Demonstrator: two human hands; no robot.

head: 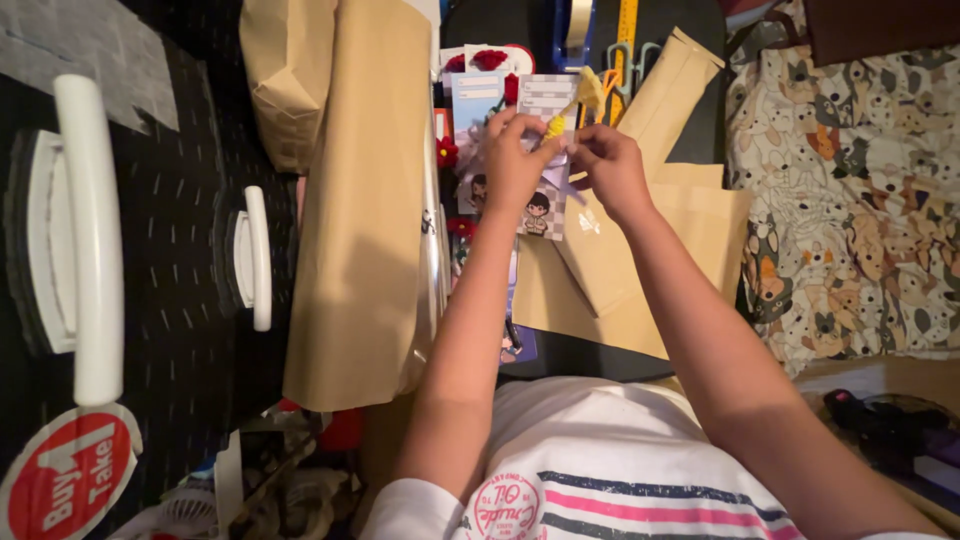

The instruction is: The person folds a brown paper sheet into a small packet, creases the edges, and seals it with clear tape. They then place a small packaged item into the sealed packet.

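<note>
Nearest the camera, two bare forearms rise from a white shirt [600, 440] with pink and dark stripes and reach forward over the work surface. Just past the elbows lies a long brown paper bag [362, 210] on the left, and two more flat brown paper bags [640, 270] are fanned out under and to the right of the wrists, making three on the surface, with a fourth crumpled one [287, 75] farther back on the left. The left hand [515, 165] is closed in a pinch, thumb and fingers pressed on a small yellow trinket [556, 126] at the top of a checked card [545, 150] printed with a cartoon figure; the card stands between the two hands. The right hand [612, 165] is also pinched shut, its fingertips meeting the same card's right edge beside a pale ribbon, though exactly what it grips is hard to tell. Far left are two white handles [88, 240] on a dark case. Beyond the hands are scissors [628, 62] and a yellow ruler [627, 20]. To the right spreads a cat-patterned cloth [850, 180].
</note>
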